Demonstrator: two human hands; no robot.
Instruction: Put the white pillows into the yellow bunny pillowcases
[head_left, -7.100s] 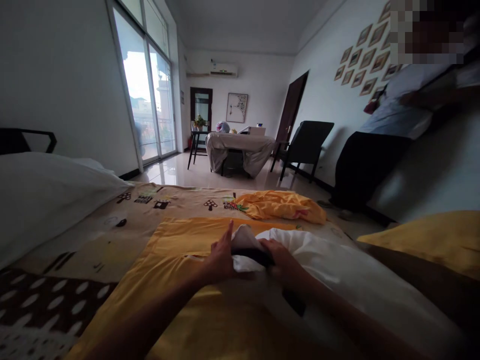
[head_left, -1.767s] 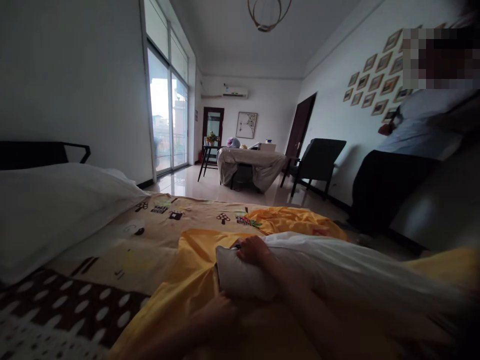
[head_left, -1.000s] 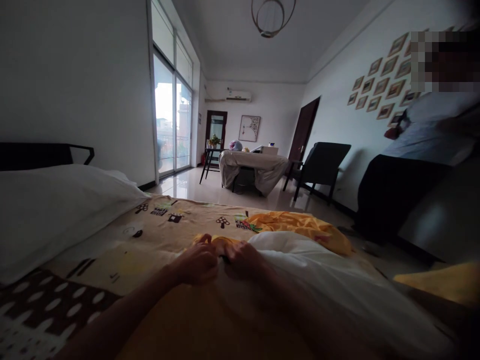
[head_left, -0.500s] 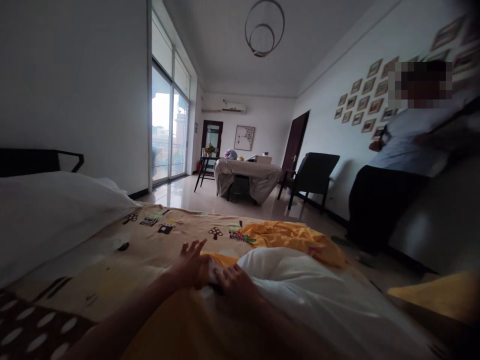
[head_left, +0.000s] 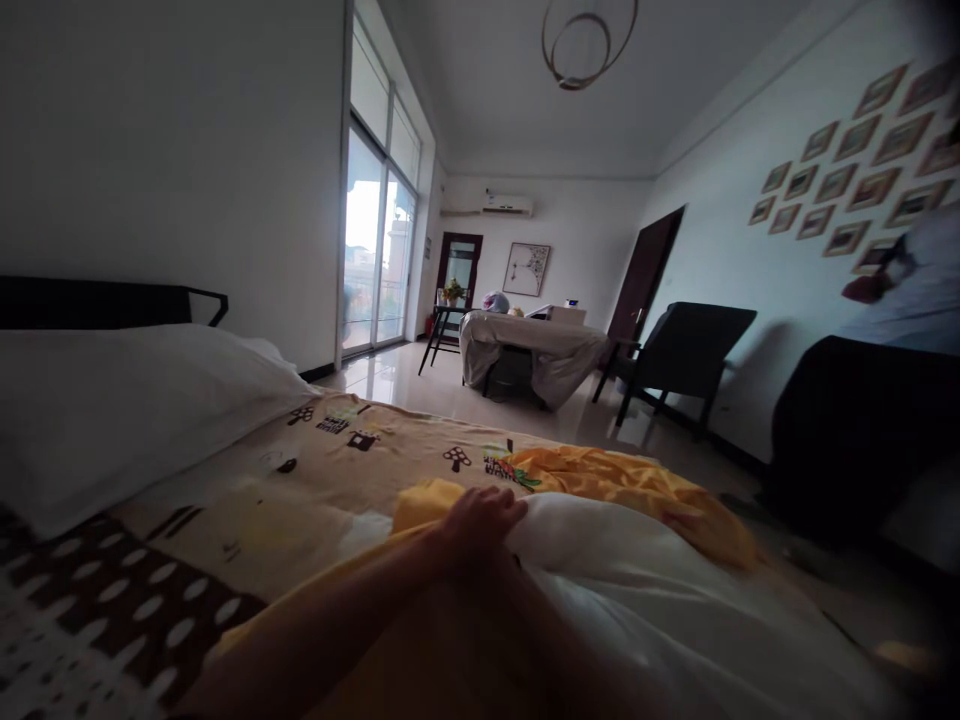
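Note:
My left hand (head_left: 486, 515) is closed, fingers curled, at the folded edge of a yellow cloth cover (head_left: 427, 503), right beside a puffy white quilt (head_left: 600, 530). Below and behind it, my right hand is mostly hidden; only its dark forearm (head_left: 544, 620) shows clearly, so its fingers cannot be made out. More yellow fabric runs along under my left forearm. Beneath everything lies a beige printed bedsheet (head_left: 405, 450) with mushroom and house pictures. Beyond the quilt, a bunched orange-yellow cloth (head_left: 637, 478) rests on the bed.
At left lies a white pillow (head_left: 135, 400). Past the bed stand a covered table (head_left: 525, 340) and a black chair (head_left: 690, 350). Another person (head_left: 862, 430) stands at the right edge, partly cut off. A glass sliding door (head_left: 382, 240) is on the left.
My left hand has moved right, across to my right hand, and its spread fingers have closed. The view has turned left, and the other person sits farther toward the right edge.

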